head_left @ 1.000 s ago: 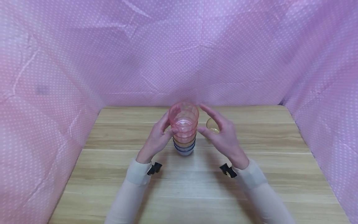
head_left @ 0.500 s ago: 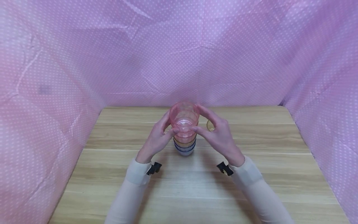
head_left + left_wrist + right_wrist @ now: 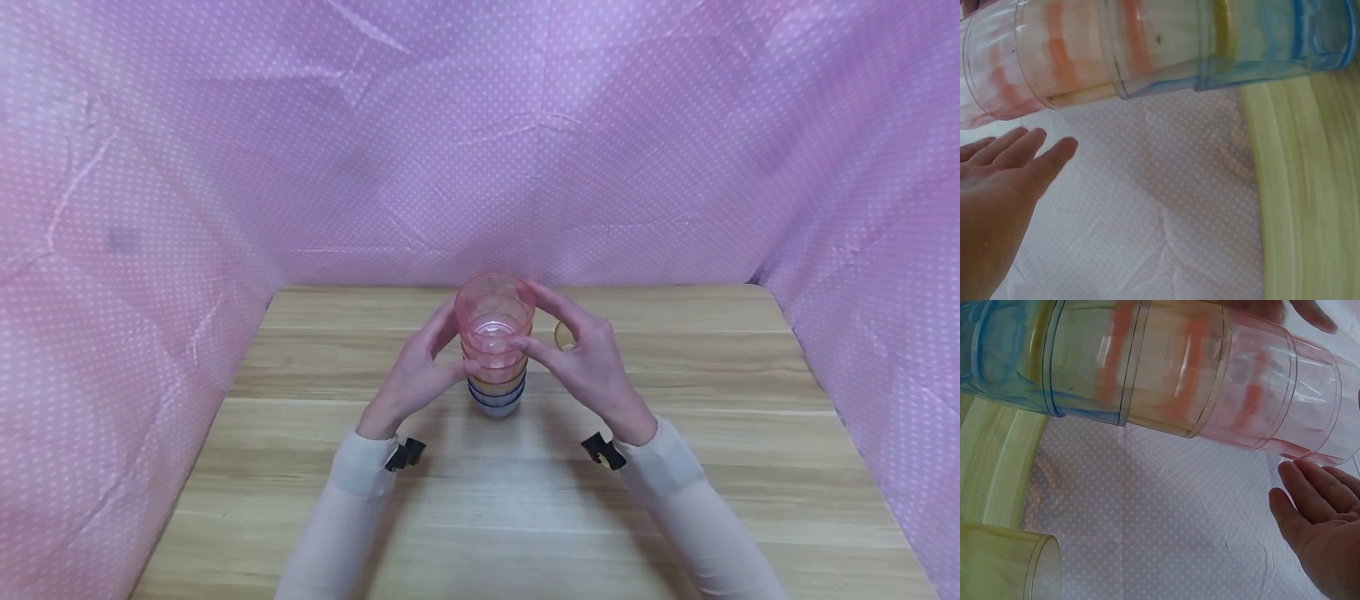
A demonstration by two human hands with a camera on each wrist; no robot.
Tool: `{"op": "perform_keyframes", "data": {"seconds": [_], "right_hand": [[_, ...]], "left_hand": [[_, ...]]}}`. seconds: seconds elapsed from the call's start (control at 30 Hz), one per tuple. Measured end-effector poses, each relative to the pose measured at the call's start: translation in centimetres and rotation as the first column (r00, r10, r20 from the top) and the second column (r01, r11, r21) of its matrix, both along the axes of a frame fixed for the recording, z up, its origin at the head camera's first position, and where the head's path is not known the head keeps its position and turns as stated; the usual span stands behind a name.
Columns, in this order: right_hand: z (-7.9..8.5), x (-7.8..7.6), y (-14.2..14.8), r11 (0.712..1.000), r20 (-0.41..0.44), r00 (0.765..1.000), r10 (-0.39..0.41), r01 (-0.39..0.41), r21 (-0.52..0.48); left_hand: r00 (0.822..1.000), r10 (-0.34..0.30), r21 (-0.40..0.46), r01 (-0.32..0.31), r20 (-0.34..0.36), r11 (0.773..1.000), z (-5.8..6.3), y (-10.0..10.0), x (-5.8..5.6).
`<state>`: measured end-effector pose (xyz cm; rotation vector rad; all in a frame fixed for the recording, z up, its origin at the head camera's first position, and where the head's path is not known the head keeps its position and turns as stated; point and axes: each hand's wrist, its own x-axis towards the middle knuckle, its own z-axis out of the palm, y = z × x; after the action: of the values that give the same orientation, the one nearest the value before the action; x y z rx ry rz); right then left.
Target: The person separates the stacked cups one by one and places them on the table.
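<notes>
A tall stack of clear plastic cups stands upright on the table, pink cups on top, an orange-tinted one below them and blue ones lower down. My right hand holds the uppermost pink cup near its rim, thumb at the front and fingers on the far side. On the opposite side is my left hand, its thumb near the stack. The left wrist view shows that hand's fingers extended and apart from the cups.
A single yellow cup stands to the right of the stack, partly hidden behind my right hand in the head view. The wooden table has a pink dotted cloth around its back and sides.
My right hand has moved left onto the top pink cup and holds it. My left hand has eased off the stack, its thumb lower and slightly away. The stack stays in place.
</notes>
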<state>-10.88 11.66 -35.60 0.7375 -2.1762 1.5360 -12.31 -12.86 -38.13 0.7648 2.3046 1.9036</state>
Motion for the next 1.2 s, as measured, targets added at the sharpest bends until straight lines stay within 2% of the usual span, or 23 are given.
{"op": "perform_keyframes", "data": {"seconds": [0.1,0.5,0.83,0.97,1.07,1.2], "right_hand": [[0.0,-0.1,0.0,1.0,0.0,1.0,-0.003,0.003,0.003],[0.2,-0.6,0.3,0.999,0.023,1.0,0.021,-0.022,0.034],[1.3,-1.3,-0.3,0.981,0.166,0.986,0.03,-0.061,0.186],[1.5,-1.7,-0.4,0.973,0.222,0.974,0.047,-0.094,0.21],[1.5,-1.9,-0.5,0.972,0.228,0.972,0.063,-0.112,0.209],[1.3,-2.2,-0.5,0.975,0.193,0.976,0.104,-0.139,0.173]], "left_hand": [[1.0,-0.003,-0.028,0.003,0.022,1.0,-0.2,-0.1,-0.1],[1.0,-0.018,-0.058,0.018,0.0,0.998,-0.2,0.2,-0.6],[1.0,-0.013,-0.067,0.012,-0.018,0.998,-0.4,0.1,-0.6],[0.999,-0.02,-0.061,0.018,-0.031,0.998,-0.4,0.1,-0.5],[0.999,-0.02,-0.059,0.017,-0.042,0.998,-0.4,0.2,-0.5],[0.999,-0.017,-0.063,0.014,-0.049,0.998,-0.6,0.1,-0.7]]}}
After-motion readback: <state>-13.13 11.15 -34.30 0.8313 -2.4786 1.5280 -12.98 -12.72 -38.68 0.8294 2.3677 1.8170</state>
